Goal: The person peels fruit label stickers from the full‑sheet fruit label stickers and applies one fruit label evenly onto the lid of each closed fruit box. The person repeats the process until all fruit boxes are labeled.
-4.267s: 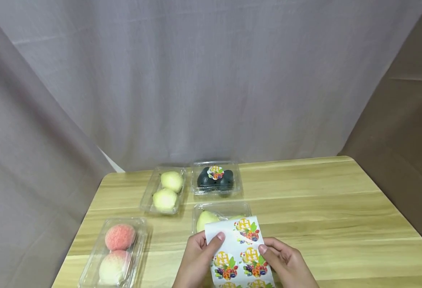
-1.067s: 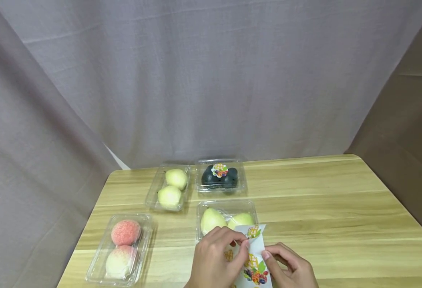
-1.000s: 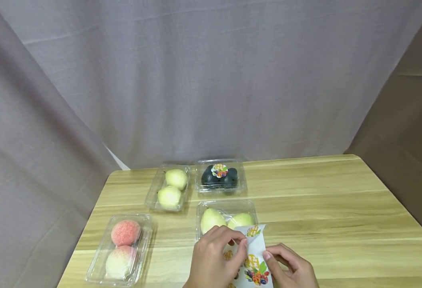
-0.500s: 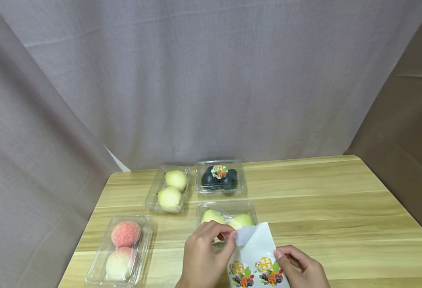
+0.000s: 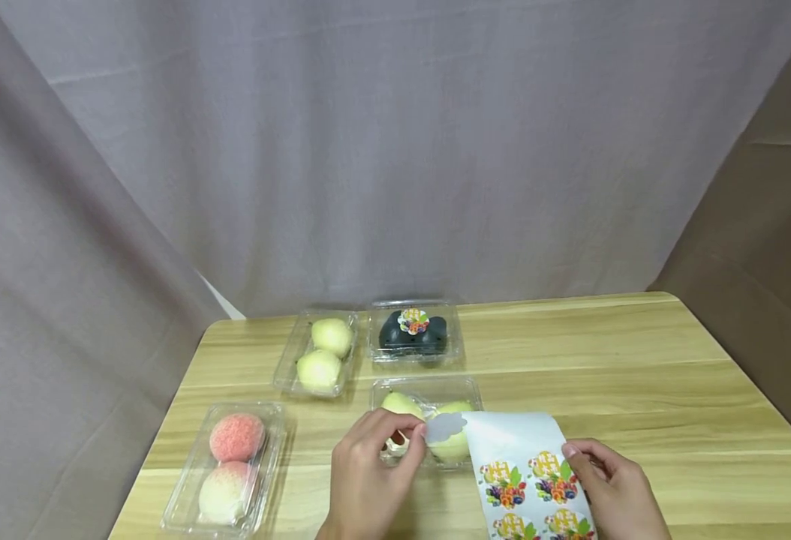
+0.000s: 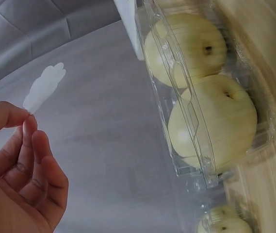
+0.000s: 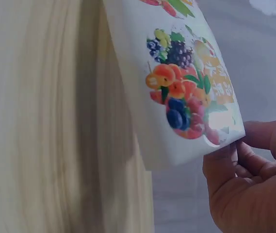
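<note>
Between thumb and index finger, my left hand (image 5: 375, 465) pinches a peeled sticker (image 5: 446, 427) by one edge; its pale back faces up in the head view. The sticker (image 6: 45, 87) has a scalloped outline in the left wrist view. My right hand (image 5: 612, 484) grips the right edge of a white sticker sheet (image 5: 513, 435), printed with several fruit labels. The sticker is apart from the sheet, or nearly so. Just behind the left hand stands a clear clamshell box (image 5: 429, 386) with two pears (image 5: 401, 405), partly covered by hand, sticker and sheet.
Behind stands a box of dark fruit (image 5: 412, 341) bearing a fruit label (image 5: 413, 321) on its lid. To its left is another clear box with two pale pears (image 5: 319, 370). A box of two peaches (image 5: 227, 491) lies at the front left of the wooden table (image 5: 639, 375).
The left hand has peeled a sticker off the sheet's top and drawn it left. My right hand has moved right with the sheet. The boxes stay in place.
</note>
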The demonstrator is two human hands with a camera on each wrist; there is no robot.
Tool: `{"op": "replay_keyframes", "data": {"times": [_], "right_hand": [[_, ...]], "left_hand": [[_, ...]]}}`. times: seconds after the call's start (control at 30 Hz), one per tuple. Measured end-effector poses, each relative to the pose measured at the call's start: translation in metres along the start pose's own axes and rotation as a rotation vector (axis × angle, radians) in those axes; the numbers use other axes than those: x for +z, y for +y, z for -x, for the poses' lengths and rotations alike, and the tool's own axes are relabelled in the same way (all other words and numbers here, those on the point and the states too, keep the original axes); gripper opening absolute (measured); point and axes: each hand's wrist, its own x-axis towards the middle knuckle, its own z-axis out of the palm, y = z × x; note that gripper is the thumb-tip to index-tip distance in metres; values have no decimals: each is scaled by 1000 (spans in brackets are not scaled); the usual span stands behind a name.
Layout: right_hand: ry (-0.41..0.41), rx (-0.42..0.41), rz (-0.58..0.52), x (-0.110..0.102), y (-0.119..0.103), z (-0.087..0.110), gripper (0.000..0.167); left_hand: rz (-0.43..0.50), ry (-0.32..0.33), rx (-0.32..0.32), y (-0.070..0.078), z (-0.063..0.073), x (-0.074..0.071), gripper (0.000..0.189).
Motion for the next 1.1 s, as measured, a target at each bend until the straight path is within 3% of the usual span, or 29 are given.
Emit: {"op": "replay_keyframes", "data": {"times": [0.23,0.5,0.57,0.7,0.83,0.93,1.03,1.1], "right_hand": [[-45,-45,47,-24,5,-23,51],[-11,-18,-49,-32,5,-45,47],[-16,-19,-1,-32,8,-52,45],[-1,-91,208,-31,10,-60,46],[85,-220,344,-25,2,-56,51],[117,-320,318,-16,-10,-41,47],[48,-396,216,-2,-25,-22,35],[-58,-438,105,9,-36,-9,28]], "left_hand": [[18,2,21,-4,1,-1,19],[-10,12,57,-6,1,1,17],[-23,15,89,-7,1,2,15],[-72,29,192,-10,0,3,9],[-176,79,368,-13,-4,3,24],[-255,152,588,-14,-12,0,25],[-301,239,829,-16,-20,-4,22],[-301,281,955,-17,-23,-6,20]]}}
